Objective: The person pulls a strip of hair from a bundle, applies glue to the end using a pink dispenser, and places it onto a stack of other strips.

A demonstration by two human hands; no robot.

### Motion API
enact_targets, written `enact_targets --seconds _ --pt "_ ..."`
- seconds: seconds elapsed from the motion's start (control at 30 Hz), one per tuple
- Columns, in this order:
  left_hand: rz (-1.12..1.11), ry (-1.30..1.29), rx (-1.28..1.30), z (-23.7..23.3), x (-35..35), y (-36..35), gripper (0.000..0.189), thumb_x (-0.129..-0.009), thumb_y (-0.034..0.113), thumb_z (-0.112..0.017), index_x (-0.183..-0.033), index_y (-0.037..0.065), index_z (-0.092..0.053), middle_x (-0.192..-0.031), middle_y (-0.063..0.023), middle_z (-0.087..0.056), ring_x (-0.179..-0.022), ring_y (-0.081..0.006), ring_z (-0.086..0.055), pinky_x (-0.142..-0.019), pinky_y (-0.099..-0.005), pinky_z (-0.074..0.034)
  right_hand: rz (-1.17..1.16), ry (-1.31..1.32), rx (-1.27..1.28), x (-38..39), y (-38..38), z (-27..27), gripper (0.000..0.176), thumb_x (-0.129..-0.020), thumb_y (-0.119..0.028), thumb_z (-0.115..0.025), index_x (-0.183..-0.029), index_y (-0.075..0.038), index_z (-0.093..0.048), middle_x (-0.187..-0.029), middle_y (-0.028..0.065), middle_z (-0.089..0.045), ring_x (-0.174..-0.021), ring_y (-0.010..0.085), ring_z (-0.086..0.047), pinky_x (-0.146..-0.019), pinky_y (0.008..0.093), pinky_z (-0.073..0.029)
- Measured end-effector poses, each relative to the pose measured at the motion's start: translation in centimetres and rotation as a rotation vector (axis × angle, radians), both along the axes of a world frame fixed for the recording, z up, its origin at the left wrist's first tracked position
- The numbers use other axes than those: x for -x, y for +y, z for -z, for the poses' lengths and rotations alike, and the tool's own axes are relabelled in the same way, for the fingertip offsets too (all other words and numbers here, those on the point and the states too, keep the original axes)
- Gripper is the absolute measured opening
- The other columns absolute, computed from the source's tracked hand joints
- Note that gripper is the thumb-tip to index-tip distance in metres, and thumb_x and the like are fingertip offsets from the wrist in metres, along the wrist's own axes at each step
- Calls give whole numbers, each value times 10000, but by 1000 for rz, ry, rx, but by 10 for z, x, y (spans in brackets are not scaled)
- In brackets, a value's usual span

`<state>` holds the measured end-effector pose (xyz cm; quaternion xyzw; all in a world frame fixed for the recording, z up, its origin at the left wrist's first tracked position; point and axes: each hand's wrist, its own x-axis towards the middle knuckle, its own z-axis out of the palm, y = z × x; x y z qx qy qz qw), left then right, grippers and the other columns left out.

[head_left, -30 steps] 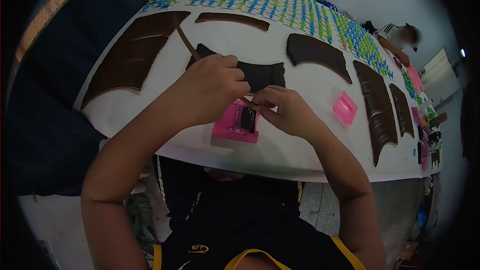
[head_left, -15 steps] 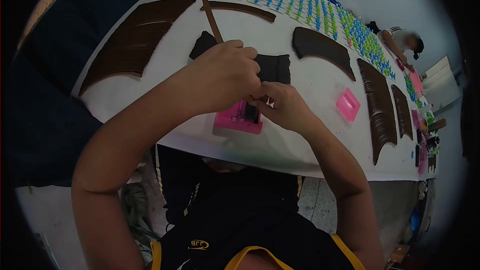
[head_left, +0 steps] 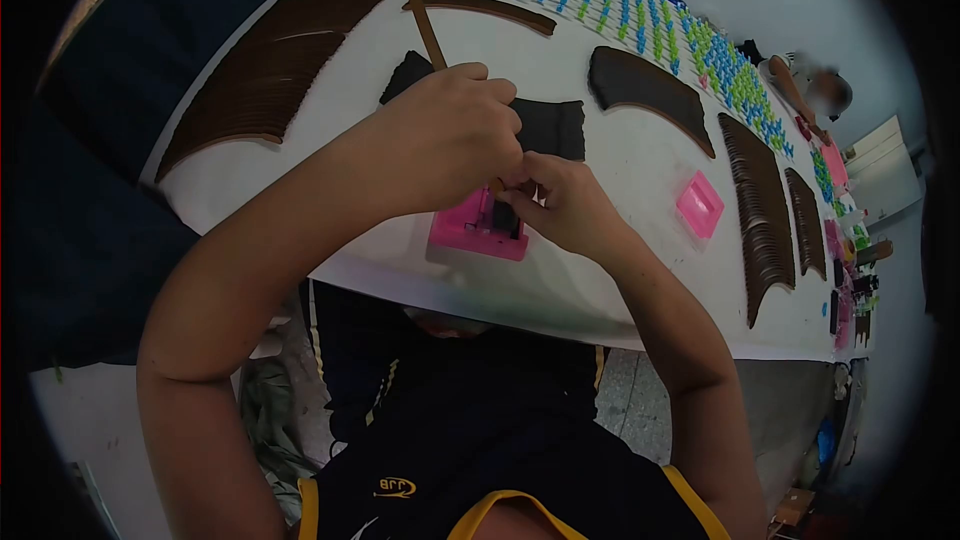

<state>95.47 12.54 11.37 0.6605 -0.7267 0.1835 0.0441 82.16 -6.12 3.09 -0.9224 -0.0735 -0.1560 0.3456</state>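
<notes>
My left hand [head_left: 455, 135] is closed around a long, thin brown strip [head_left: 424, 25], whose far end sticks out beyond my knuckles toward the back of the table. My right hand [head_left: 562, 202] meets it at the fingertips, with thumb and fingers pinched together; what they pinch is too small to make out. Just below both hands sits a pink box [head_left: 478, 242] with a dark piece inside, partly covered by my fingers. A dark sheet with ragged edges [head_left: 553, 128] lies behind my hands, partly hidden by them.
Stacks of curved brown strips lie at the left [head_left: 265, 65] and right [head_left: 757, 215]. Another dark piece [head_left: 650, 95] and a pink tray [head_left: 700, 205] lie right of my hands. Rows of blue and green clips [head_left: 600, 5] stand behind. A person [head_left: 800, 90] is at the far right.
Both hands and the strip appear slightly higher in the view, as does the pink box. My hands keep the same closed pose. The person at the far right has shifted slightly.
</notes>
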Motion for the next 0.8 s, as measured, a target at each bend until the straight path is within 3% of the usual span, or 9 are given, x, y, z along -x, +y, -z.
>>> enact_targets --seconds 0.1,0.17,0.3,0.47,0.8 --pt "-12 -3 -27 -2 2 2 140 -709 -12 -782 -714 114 -723 -737 7 -629 -883 -190 -614 -851 -352 -516 -12 -21 -22 0 -1 2 155 -916 -19 -792 -1058 -52 -741 -903 45 -770 -741 161 -710 -642 303 -544" --pt "-65 -32 -45 -1 3 4 90 -817 92 -782 -761 162 -781 -804 20 -717 -939 -177 -669 -890 -338 -523 -19 -47 -2 0 -3 4 153 -917 -23 -792 -1057 -56 -739 -895 47 -762 -732 165 -706 -633 302 -540" --pt "-56 18 -6 17 -3 11 86 -790 48 -774 -783 133 -778 -822 3 -704 -935 -195 -668 -872 -358 -539 -29 -51 41 4 -8 5 172 -899 -12 -790 -1056 -58 -738 -896 51 -750 -745 182 -702 -627 309 -539" --pt "21 181 131 48 -11 18 129 -729 -3 -766 -830 75 -748 -817 -33 -654 -858 -239 -632 -738 -380 -548 -44 -58 69 12 -13 6 206 -872 14 -771 -1061 -63 -750 -935 45 -754 -806 208 -704 -655 332 -553" --pt "29 362 240 85 -1 12 159 -756 25 -763 -897 99 -767 -845 -39 -682 -847 -246 -660 -729 -389 -578 -76 -69 179 26 -29 6 285 -850 47 -725 -1079 -101 -812 -971 46 -767 -907 237 -692 -734 363 -591"
